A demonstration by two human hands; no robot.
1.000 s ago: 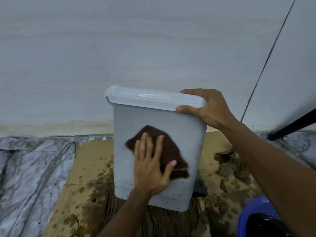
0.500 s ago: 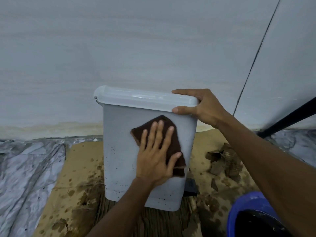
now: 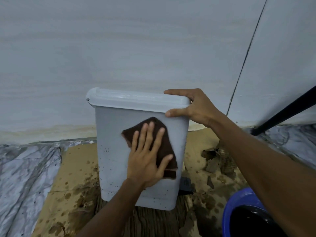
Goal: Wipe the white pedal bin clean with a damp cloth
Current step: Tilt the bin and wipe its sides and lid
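The white pedal bin (image 3: 111, 151) stands upright on wet cardboard, its lid (image 3: 130, 100) closed and its side wall facing me. Dark specks dot the wall's left and lower parts. My left hand (image 3: 147, 161) lies flat with straight fingers on a dark brown cloth (image 3: 164, 144), pressing it against the wall's upper right. My right hand (image 3: 193, 106) grips the lid's right corner, fingers over the top and thumb under the rim. The black pedal (image 3: 185, 185) shows at the bin's lower right.
Stained brown cardboard (image 3: 75, 177) covers the floor under the bin, with torn scraps (image 3: 212, 161) to the right. A blue bucket (image 3: 239, 202) of dark water sits at lower right. Crumpled plastic sheeting (image 3: 25, 177) lies left. A pale wall (image 3: 136, 48) rises close behind; a black pole (image 3: 287, 110) leans at right.
My left hand has slid the cloth up the bin's wall and to the right, from the lower middle to below the lid. The right hand keeps its grip on the lid corner.
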